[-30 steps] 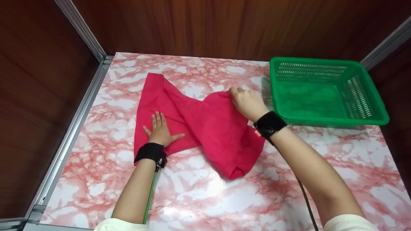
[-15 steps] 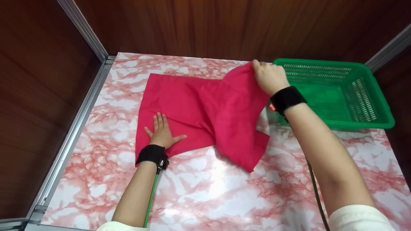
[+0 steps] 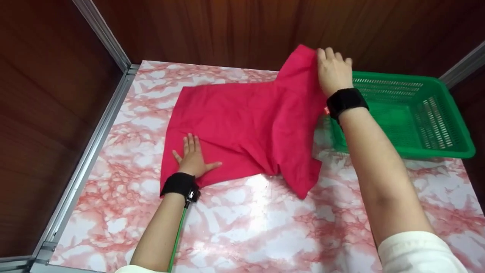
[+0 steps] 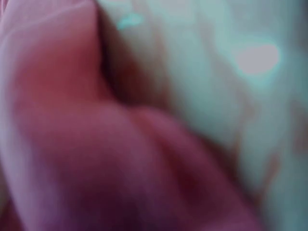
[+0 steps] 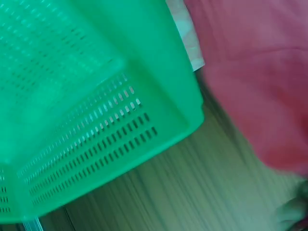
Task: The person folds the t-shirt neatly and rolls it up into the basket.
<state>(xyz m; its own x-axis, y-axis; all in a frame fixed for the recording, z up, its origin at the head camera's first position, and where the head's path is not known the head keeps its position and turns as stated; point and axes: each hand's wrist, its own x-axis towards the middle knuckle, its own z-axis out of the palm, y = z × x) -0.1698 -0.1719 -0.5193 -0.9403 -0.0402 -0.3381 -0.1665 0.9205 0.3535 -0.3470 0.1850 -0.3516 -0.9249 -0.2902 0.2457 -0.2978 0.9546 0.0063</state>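
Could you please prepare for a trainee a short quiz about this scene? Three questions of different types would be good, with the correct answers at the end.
1. Multiple choice. How is the left grip placed?
A) Curled into a fist
B) Fingers spread, on the red cloth
C) Raised high in the air

2. True or false. In the head view, the green basket stands to the right of the left grip.

3. Short answer. What is the right grip doing with the red cloth?

Key:
1. B
2. True
3. Holding part of it up
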